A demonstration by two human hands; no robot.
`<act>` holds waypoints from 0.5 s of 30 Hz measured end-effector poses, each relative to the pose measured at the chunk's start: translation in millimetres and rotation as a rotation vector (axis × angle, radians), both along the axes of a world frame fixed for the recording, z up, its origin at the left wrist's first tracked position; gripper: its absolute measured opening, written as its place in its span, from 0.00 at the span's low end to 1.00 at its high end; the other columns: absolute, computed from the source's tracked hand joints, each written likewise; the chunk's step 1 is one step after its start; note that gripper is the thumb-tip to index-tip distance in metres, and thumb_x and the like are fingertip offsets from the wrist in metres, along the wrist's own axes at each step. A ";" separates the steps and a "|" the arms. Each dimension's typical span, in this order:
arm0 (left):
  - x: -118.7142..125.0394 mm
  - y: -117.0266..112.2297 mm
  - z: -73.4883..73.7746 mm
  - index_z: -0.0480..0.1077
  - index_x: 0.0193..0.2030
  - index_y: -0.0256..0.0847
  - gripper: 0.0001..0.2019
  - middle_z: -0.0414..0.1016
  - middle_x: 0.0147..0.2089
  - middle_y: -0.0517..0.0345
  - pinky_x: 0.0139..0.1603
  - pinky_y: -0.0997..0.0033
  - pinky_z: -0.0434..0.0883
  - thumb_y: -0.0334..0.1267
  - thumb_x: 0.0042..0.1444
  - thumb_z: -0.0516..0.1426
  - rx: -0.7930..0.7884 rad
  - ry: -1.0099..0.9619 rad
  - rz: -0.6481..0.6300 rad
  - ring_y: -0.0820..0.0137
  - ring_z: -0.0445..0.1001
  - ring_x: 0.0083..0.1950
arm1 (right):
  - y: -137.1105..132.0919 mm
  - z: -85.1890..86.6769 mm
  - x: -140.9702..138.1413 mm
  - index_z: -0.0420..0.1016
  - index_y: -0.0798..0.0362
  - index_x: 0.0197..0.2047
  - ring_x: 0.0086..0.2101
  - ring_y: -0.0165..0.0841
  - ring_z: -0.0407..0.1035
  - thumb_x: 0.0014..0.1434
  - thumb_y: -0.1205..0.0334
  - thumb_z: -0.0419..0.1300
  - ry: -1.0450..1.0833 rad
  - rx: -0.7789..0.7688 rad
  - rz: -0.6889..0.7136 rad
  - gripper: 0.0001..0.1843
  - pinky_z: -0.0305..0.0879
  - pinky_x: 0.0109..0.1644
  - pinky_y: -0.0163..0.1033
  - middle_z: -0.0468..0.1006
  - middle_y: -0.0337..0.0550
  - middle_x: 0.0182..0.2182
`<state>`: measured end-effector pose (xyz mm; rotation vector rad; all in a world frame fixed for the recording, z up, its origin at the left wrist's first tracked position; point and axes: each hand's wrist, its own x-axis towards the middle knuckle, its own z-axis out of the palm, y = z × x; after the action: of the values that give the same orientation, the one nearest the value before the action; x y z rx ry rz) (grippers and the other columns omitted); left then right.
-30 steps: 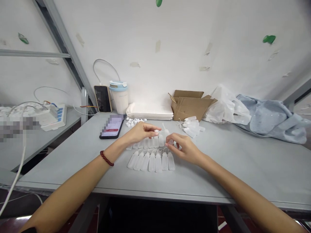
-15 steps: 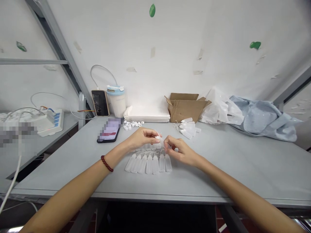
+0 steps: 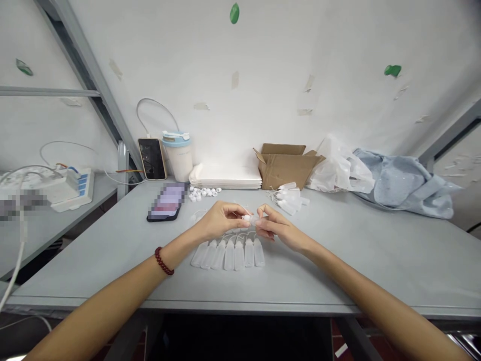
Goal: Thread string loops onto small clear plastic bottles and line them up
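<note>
I watch through the head camera as both hands meet over the middle of the grey desk point(image 3: 112, 265), well back from its front edge. The left hand point(image 3: 224, 220) has its grip pressed together, thumb and forefinger pinching a small white plastic cap piece point(image 3: 246, 217). Right beside that piece, between the two hands, I see a small translucent white plastic bottle point(image 3: 254, 220); the right hand point(image 3: 278, 228) has its fingertips pinched on it, though its outline is partly hidden from me. I cannot tell how firmly cap piece and bottle are joined.

Just in front of the hands, nearer the front edge, a fanned row of seven slim translucent white bottles point(image 3: 229, 255) lies on the desk, their bases toward me and thin white cords arching from their necks. Toward the back edge I make out a pile of small white plastic caps point(image 3: 204, 194), with a black-edged phone point(image 3: 169, 204) lying flat on its left. Behind the pile, along the back edge, sits a stack of flat white sheets point(image 3: 225, 177). To the right, a loose cluster of translucent bottles with cords point(image 3: 291, 200) lies just in front of an open brown cardboard box point(image 3: 287, 170). A dark red beaded bracelet point(image 3: 164, 260) circles the left wrist.
</note>
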<state>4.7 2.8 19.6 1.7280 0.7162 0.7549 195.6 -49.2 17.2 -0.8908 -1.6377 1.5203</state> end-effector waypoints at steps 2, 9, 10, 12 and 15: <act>1.2 -4.0 2.8 0.76 0.37 0.35 0.14 0.72 0.29 0.59 0.31 0.75 0.65 0.40 0.44 0.64 0.039 0.031 0.004 0.75 0.67 0.30 | 1.1 0.5 0.2 0.51 0.48 0.34 0.20 0.25 0.47 0.60 0.57 0.52 0.025 -0.019 0.001 0.10 0.45 0.24 0.31 0.53 0.27 0.18; 2.4 -6.4 5.7 0.70 0.26 0.32 0.22 0.70 0.25 0.57 0.27 0.75 0.66 0.52 0.57 0.51 -0.034 0.071 -0.008 0.76 0.67 0.24 | 2.6 1.0 2.3 0.51 0.48 0.34 0.20 0.24 0.49 0.59 0.57 0.53 0.064 -0.029 -0.006 0.11 0.45 0.23 0.31 0.56 0.28 0.19; 2.3 -6.1 5.3 0.69 0.25 0.32 0.23 0.70 0.25 0.57 0.26 0.75 0.66 0.52 0.57 0.51 -0.045 0.082 -0.018 0.76 0.67 0.23 | 2.7 1.1 2.8 0.51 0.48 0.34 0.20 0.24 0.49 0.59 0.57 0.53 0.061 -0.032 -0.005 0.11 0.45 0.23 0.31 0.57 0.28 0.19; 1.9 -6.1 5.6 0.70 0.27 0.32 0.21 0.71 0.26 0.56 0.26 0.76 0.66 0.50 0.57 0.52 -0.023 0.098 -0.040 0.76 0.67 0.24 | 2.7 1.5 3.7 0.51 0.48 0.34 0.19 0.24 0.49 0.59 0.56 0.53 0.051 -0.040 -0.009 0.11 0.45 0.23 0.31 0.57 0.28 0.18; 0.9 -8.1 9.8 0.72 0.31 0.33 0.16 0.72 0.30 0.56 0.29 0.75 0.67 0.47 0.56 0.54 0.045 0.116 -0.051 0.77 0.67 0.26 | 2.1 2.8 4.8 0.51 0.48 0.34 0.19 0.24 0.49 0.59 0.56 0.54 0.051 -0.061 -0.014 0.12 0.45 0.23 0.31 0.58 0.28 0.18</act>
<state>5.6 -5.3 29.5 1.8362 0.7356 0.6439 200.4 -47.1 20.0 -0.8879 -1.5529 1.5780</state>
